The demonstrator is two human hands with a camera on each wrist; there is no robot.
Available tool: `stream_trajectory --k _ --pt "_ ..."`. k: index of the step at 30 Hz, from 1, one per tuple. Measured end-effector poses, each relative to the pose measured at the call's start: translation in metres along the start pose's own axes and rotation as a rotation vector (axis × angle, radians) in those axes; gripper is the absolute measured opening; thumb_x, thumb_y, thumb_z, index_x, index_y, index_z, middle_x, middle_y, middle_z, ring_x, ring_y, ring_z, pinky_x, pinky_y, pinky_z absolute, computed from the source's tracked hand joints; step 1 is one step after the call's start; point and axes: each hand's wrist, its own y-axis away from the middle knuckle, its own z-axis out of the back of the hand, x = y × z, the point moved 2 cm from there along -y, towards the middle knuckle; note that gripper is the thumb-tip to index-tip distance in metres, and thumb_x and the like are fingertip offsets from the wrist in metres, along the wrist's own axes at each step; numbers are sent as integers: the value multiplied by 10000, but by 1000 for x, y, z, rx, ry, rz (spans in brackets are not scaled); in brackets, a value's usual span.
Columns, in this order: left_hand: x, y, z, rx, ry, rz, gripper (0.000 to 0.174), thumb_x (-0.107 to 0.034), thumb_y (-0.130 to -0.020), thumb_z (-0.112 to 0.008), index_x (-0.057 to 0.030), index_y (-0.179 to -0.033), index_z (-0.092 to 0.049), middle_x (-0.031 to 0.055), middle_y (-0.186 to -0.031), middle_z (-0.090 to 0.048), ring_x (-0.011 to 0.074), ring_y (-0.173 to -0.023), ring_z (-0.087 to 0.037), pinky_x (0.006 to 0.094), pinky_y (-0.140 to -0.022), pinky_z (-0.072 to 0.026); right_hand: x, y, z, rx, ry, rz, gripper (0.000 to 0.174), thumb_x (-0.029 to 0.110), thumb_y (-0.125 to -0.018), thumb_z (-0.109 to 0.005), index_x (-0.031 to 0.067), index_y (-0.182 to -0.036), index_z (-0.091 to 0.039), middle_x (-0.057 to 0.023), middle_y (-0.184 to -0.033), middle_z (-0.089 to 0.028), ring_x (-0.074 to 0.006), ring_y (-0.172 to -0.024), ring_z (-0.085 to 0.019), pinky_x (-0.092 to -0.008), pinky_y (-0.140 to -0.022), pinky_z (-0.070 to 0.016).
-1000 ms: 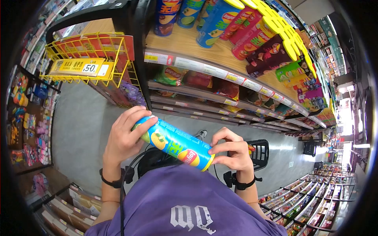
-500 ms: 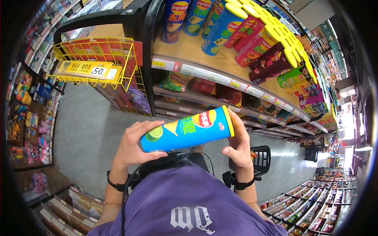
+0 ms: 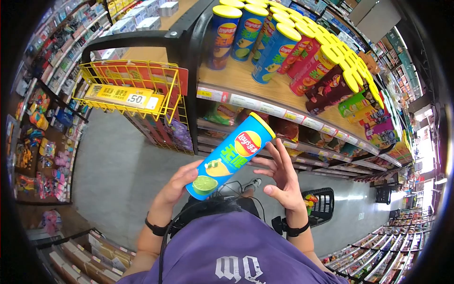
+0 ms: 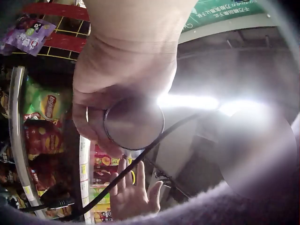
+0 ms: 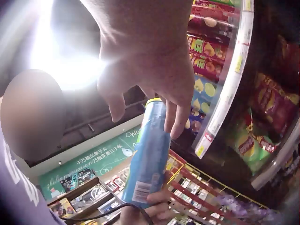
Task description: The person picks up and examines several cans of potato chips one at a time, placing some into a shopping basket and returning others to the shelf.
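A blue chip canister (image 3: pixel 231 156) with a yellow lid (image 3: pixel 262 124) and a lime picture tilts up to the right in front of the body. My left hand (image 3: pixel 178 183) grips its lower end, thumb on the label side. In the left wrist view the round bottom of the canister (image 4: pixel 134 123) faces the camera, in the fingers' hold. Beside the lid end, my right hand (image 3: pixel 283 177) is spread with its fingers extended, fingertips close to the canister's upper side. The right wrist view shows the canister's barcode side (image 5: pixel 147 154) below the right hand (image 5: pixel 145 70).
Ahead stands a shelf (image 3: pixel 241 78) with rows of yellow-lidded canisters (image 3: pixel 279 52) and bagged chips (image 3: pixel 222 112) below. A yellow wire basket (image 3: pixel 132 90) with a price card hangs at the left. A black shopping basket (image 3: pixel 321 208) sits on the floor at right.
The canister has been turned from lid down-right to lid up-right, its front label facing up. The right hand has let go of the lid end and spread its fingers.
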Motion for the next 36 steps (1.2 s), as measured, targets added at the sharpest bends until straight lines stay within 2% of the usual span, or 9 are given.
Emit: stream_trajectory --k 5,8,12,16,17,24,30,33,36 --pt "12 8 10 -7 104 35 743 -577 -1085 -445 51 -1483 -471 246 -1198 -692 335 -1051 -724 444 -793 -618 8 -17 -8 119 -290 -59 1152 184 -857 -823 116 -1713 -55 -211 -1758 -120 -389 -1503 -418 -517 -1158 -450" --pt "10 11 10 119 517 86 753 -614 -1094 -360 28 -1465 -491 247 -1124 -697 348 -926 -722 439 -680 -601 18 -26 -15 178 -273 -44 1148 182 -858 -828 115 -1712 -63 -201 -1760 -126 -393 -1518 -398 -521 -1173 -434" --pt "-1 12 4 82 520 -8 805 -667 -1073 -319 18 -1454 -500 226 -944 -675 312 -653 -634 378 -558 -509 25 -30 -26 238 -213 -27 1118 184 -858 -834 107 -1709 -114 -194 -1751 -179 -388 -1531 -381 -526 -1191 -411" --pt "4 12 5 261 679 -161 842 -681 -1058 -340 19 -1516 -442 135 -788 -631 200 -567 -529 337 -618 -392 19 -28 -31 323 -143 -29 1048 173 -876 -824 90 -1698 -179 -165 -1749 -210 -359 -1537 -382 -514 -1195 -410" --pt "9 19 5 125 647 -194 757 -580 -1055 -418 6 -1534 -399 19 -661 -511 142 -509 -414 296 -676 -338 18 -27 -32 332 -137 -21 994 161 -890 -813 82 -1688 -226 -153 -1743 -238 -342 -1536 -389 -511 -1198 -407" --pt "17 21 25 378 748 -387 573 -393 -1113 -397 -3 -1531 -434 -1 -644 -516 92 -498 -409 297 -629 -345 15 -19 -29 385 16 -71 886 168 -910 -799 82 -1657 -331 -135 -1723 -300 -318 -1511 -431 -488 -1200 -408" --pt "12 24 21 171 624 -373 746 -591 -1067 -403 29 -1479 -464 36 -616 -534 124 -509 -488 298 -599 -398 16 -21 -31 412 120 -91 825 156 -926 -781 103 -1642 -375 -112 -1706 -345 -287 -1491 -461 -470 -1193 -420" --pt "3 27 36 126 547 -236 861 -659 -968 -543 54 -1449 -491 181 -893 -713 216 -647 -647 336 -735 -509 18 -22 -30 393 116 -107 828 134 -935 -765 94 -1650 -349 -131 -1691 -366 -294 -1473 -483 -461 -1184 -430" --pt "-17 28 36 -258 -158 -402 868 -645 -926 -623 53 -1433 -532 214 -1095 -742 263 -893 -739 345 -894 -566 17 -25 -28 329 60 -107 870 113 -947 -742 96 -1676 -267 -155 -1677 -379 -298 -1451 -503 -451 -1164 -447"
